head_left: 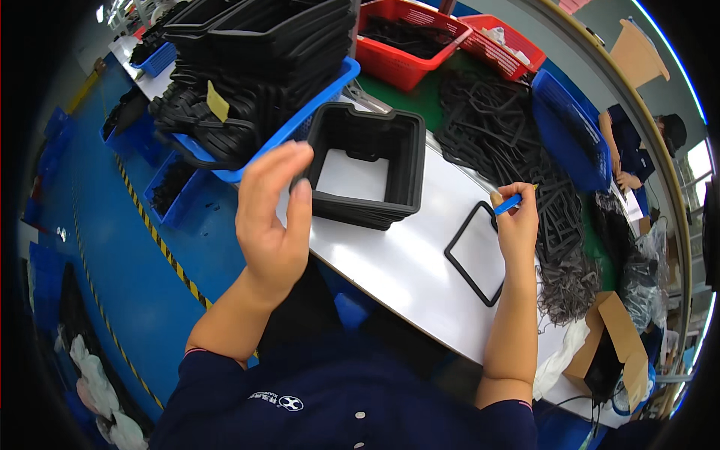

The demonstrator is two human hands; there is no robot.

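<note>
My left hand (271, 225) is raised with its thumb apart from the fingers, holding nothing. It is in front of the near left side of a stack of black square frames (405, 169) on the white table; whether it touches them I cannot tell. My right hand (517, 225) is closed around a slim blue-handled tool (508, 204), whose exact kind does not show. Below that tool, a single thin black square frame (468, 279) lies flat on the white tabletop, partly hidden behind my right hand and forearm.
A blue basket (300, 124) heaped with black frames stands at the left. Behind are red baskets (401, 66) and a tangled pile of black frames (487, 112). Dark trimmings (570, 289) and an open cardboard box (626, 345) are at the right. Another person (637, 150) works far right.
</note>
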